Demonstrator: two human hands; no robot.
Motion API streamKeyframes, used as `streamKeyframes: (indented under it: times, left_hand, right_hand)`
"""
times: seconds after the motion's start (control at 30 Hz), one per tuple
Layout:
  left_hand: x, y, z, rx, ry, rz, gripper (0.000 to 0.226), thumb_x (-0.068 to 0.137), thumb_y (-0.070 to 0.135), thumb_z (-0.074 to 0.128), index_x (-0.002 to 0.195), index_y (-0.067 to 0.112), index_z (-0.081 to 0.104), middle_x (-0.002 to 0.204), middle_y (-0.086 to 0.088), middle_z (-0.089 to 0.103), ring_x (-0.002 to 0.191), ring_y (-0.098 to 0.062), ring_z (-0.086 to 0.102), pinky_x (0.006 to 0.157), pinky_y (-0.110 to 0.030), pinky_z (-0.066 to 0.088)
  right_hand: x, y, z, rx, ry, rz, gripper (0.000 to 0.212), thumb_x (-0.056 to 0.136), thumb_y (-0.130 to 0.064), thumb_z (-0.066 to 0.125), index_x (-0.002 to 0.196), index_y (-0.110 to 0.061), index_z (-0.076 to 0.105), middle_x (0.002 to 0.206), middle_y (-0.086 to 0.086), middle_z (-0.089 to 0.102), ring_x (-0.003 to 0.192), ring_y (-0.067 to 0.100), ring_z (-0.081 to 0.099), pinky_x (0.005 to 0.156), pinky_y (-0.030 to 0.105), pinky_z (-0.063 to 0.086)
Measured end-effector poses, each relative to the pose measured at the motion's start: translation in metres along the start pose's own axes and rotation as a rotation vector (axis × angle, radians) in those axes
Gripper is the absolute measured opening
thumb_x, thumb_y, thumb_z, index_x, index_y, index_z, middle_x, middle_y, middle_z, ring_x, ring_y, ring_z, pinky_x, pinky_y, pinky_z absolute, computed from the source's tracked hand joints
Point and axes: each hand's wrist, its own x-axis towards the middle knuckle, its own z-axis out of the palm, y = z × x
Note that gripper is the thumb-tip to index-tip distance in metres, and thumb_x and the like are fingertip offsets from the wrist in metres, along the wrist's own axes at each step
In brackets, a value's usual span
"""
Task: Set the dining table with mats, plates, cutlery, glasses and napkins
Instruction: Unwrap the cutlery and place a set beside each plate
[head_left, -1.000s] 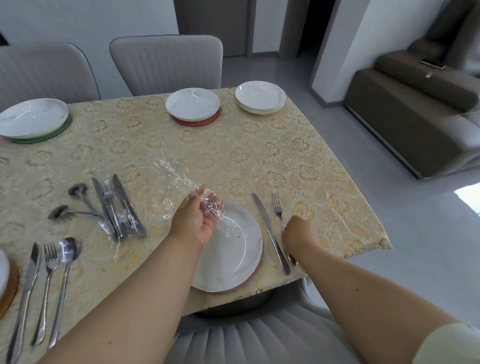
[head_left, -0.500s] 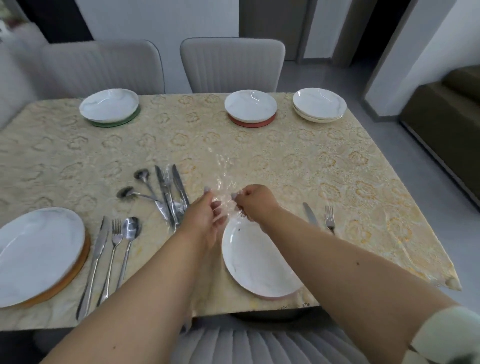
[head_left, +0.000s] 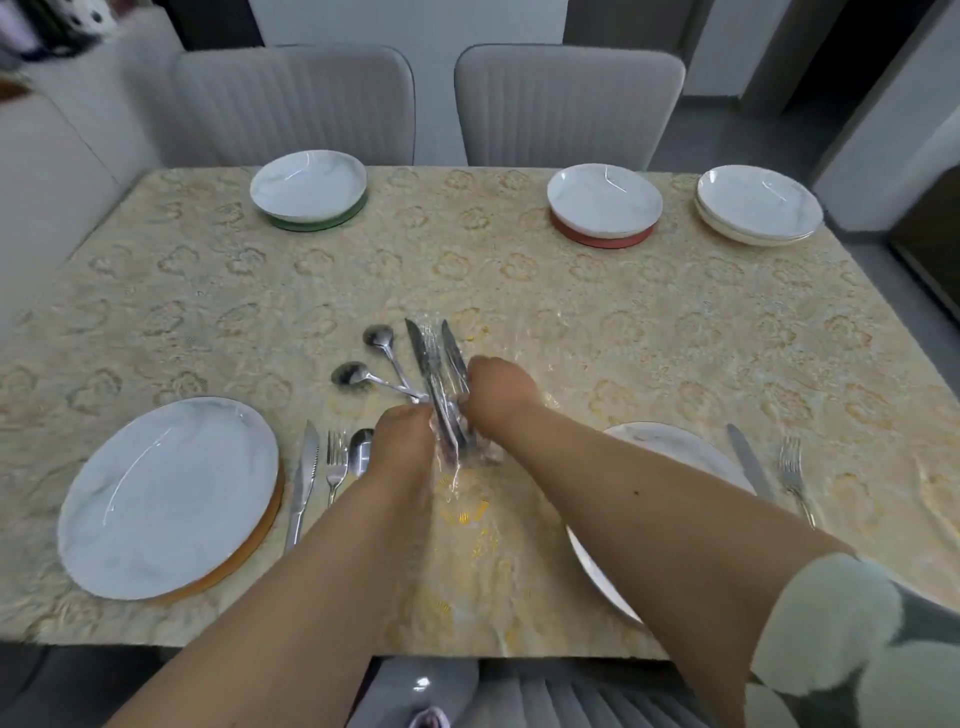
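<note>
- Gripping a bundle of cutlery (head_left: 439, 387) in clear plastic wrap (head_left: 462, 467), both hands meet near the middle of the bench (head_left: 571, 312).
- The left hand (head_left: 402, 441) curls its fingers round the near end of the bundle; the right hand (head_left: 496, 387) pinches the wrap and handles from the other side.
- Knife blades point away from the person; two loose spoons (head_left: 371, 364) lie just left of the bundle, their handles running under it.
- Near left, a white plate (head_left: 166, 493) sits on an orange mat (head_left: 260, 535), with a knife (head_left: 304, 483), fork (head_left: 336, 462) and spoon (head_left: 360, 452) side by side to its right; the spoon is partly hidden by the left wrist.
- Near right, another plate (head_left: 670, 441) is mostly covered by the right forearm; a second knife (head_left: 748, 460) and second fork (head_left: 792, 470) lie to its right.
- At the far edge, a bowl-like plate (head_left: 309, 184) rests on a green mat (head_left: 311, 223), another (head_left: 602, 200) on a red mat (head_left: 602, 239), and a stack of plates (head_left: 758, 208) stands at the far right corner.
- Two grey chairs (head_left: 569, 104) stand behind the bench.
</note>
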Motion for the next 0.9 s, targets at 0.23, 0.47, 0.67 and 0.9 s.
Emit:
streamKeyframes:
  times: [0.23, 0.47, 0.67, 0.9]
  left_hand:
    - [0.013, -0.004, -0.008, -0.229, -0.112, -0.151, 0.029, 0.099, 0.017, 0.044, 0.073, 0.011, 0.056, 0.056, 0.002, 0.062, 0.055, -0.008, 0.056, 0.055, -0.021, 0.045]
    - [0.015, 0.003, -0.013, -0.400, -0.132, -0.184, 0.038, 0.105, 0.030, 0.034, 0.078, 0.008, 0.050, 0.079, -0.006, 0.055, 0.074, -0.011, 0.052, 0.075, -0.021, 0.043]
    - [0.029, 0.001, -0.022, -0.232, -0.049, -0.119, 0.043, 0.102, 0.039, 0.038, 0.065, 0.018, 0.040, 0.070, -0.002, 0.041, 0.062, -0.010, 0.038, 0.063, -0.023, 0.033]
    - [0.036, 0.010, -0.021, -0.208, -0.025, -0.079, 0.042, 0.103, 0.039, 0.034, 0.070, 0.015, 0.044, 0.072, -0.003, 0.045, 0.066, -0.013, 0.045, 0.064, -0.028, 0.037]
  right_hand:
    - [0.013, -0.022, 0.032, -0.088, 0.125, -0.130, 0.047, 0.090, -0.033, 0.057, 0.133, -0.018, 0.046, 0.130, 0.010, 0.044, 0.123, 0.027, 0.040, 0.094, 0.037, 0.043]
    - [0.039, -0.046, 0.041, -0.154, 0.007, -0.068, 0.028, 0.092, -0.009, 0.047, 0.117, -0.008, 0.060, 0.127, 0.009, 0.049, 0.120, 0.027, 0.048, 0.092, 0.036, 0.047]
    - [0.039, -0.044, 0.044, -0.175, 0.003, -0.090, 0.030, 0.092, -0.002, 0.044, 0.119, -0.002, 0.057, 0.124, 0.013, 0.049, 0.117, 0.030, 0.051, 0.089, 0.038, 0.047]
    - [0.037, -0.052, 0.034, 0.263, 0.093, -0.018, 0.018, 0.094, -0.014, 0.046, 0.098, -0.007, 0.063, 0.107, 0.016, 0.060, 0.102, 0.029, 0.059, 0.084, 0.038, 0.052]
